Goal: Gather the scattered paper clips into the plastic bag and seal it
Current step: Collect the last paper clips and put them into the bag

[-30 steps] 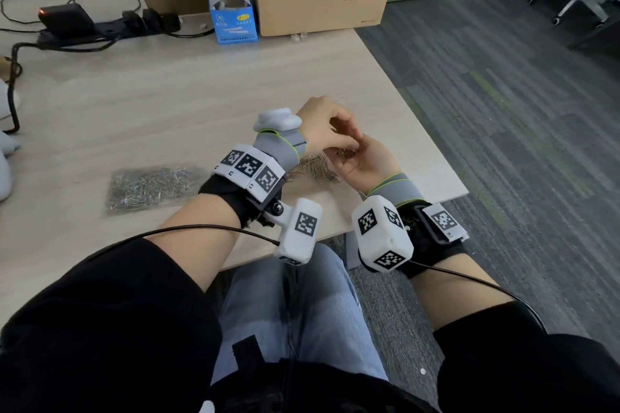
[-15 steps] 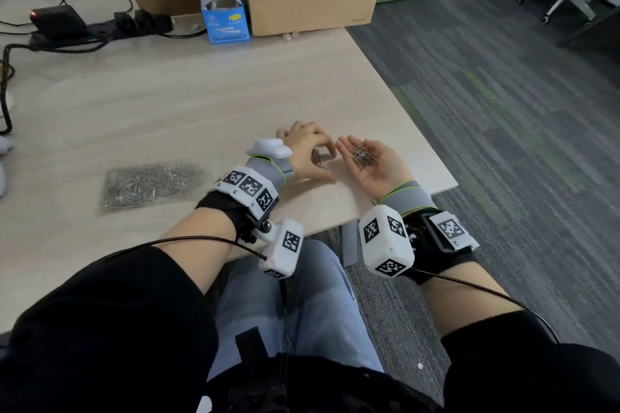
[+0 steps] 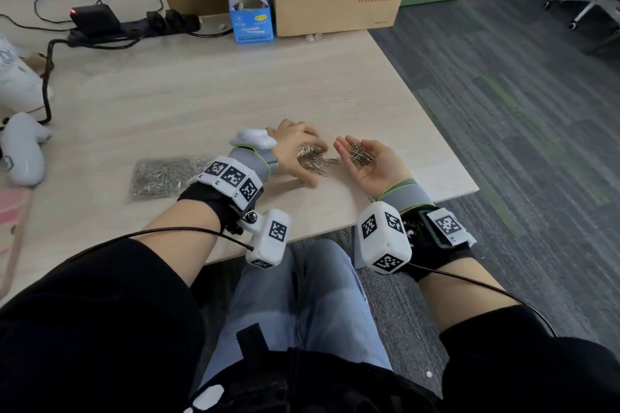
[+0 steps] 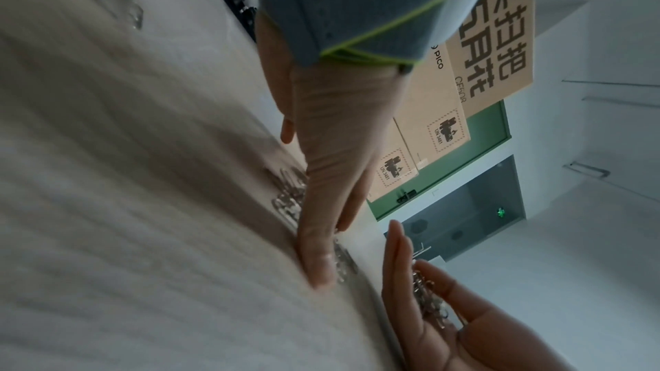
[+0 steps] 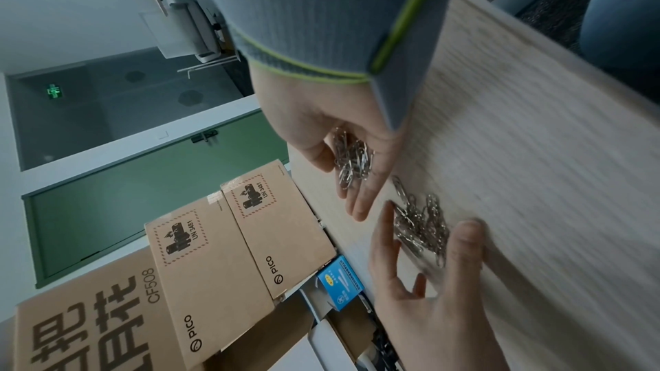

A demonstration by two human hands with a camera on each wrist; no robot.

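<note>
Scooping is the job right now. The right hand lies palm up near the front edge of the table, its fingers loosely open like a little bowl, and a small heap of paper clips sits in the palm. A second ago this hand was pressed close against the left hand; now the two have come apart, with a gap of bare wood between them.

Just left of the right hand, the left hand rests on the table. Its fingers are spread and gently bent around a loose pile of clips that lies on the wood. It cups them but does not pinch them. In the right wrist view the thumb and a finger sit on either side of that pile.

The plastic bag lies flat on the table, well to the left of the right hand, past the left wrist. It already looks full of clips. I cannot tell if its top is open or closed.

So some clips have moved off the table and into the palm, which is good. But a pile is left to pick up. After that, I think the handful must travel left to the bag, and tipping the palm on the way could spill it.
</note>
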